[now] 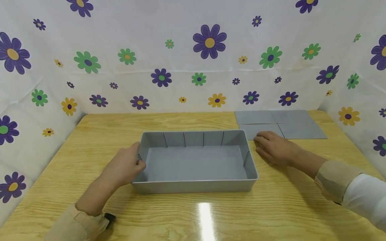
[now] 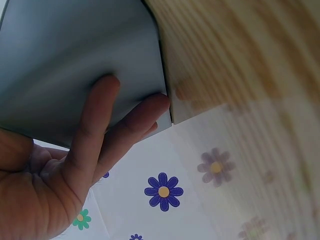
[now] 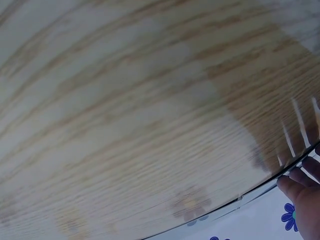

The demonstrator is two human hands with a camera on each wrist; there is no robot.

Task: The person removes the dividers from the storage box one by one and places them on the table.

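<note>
A shallow grey rectangular bin [image 1: 193, 186] sits on the table with its top uncovered. My left hand [image 1: 126, 164] holds its left wall, thumb over the rim on the inside. In the left wrist view, fingers [image 2: 95, 117] of that hand lie against the bin's grey outer side [image 2: 65, 60]. To the right of the bin, my right hand [image 1: 275, 149] rests low with bent, relaxed fingers at the front edge of a flat grey panel [image 1: 256, 130]. The right wrist view shows its fingertips [image 3: 290, 186] at the far right, along the tabletop; they grip nothing visible.
Several flat grey panels, among them a back-left one [image 1: 254, 117] and a front-right one [image 1: 303, 131], lie edge to edge at the table's back right. A flower-print cloth [image 1: 181, 60] encloses the back and sides of the wooden table [image 1: 169, 217].
</note>
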